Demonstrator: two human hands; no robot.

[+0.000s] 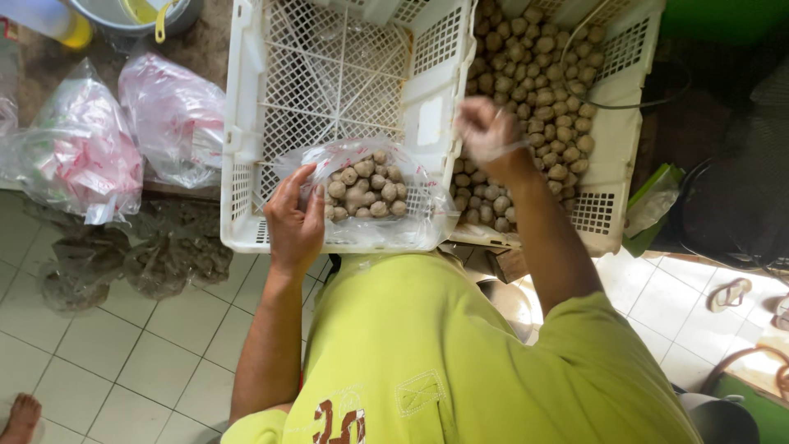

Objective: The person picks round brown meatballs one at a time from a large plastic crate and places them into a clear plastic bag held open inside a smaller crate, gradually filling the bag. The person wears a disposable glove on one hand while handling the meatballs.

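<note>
Left hand (294, 220) grips the clear plastic bag of brown meatballs (366, 193) at the near wall of the empty white lattice plastic crate (246, 123). Right hand (485, 131), motion-blurred, hovers beyond over the second white crate heaped with meatballs (612, 164); its fingers look bunched, contents indiscernible.

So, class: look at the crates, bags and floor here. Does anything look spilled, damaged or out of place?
Nothing stands out. The meatballs stay inside the right crate and the clear bag that the left hand holds. The right hand is blurred. None lie on the tiled floor.
</note>
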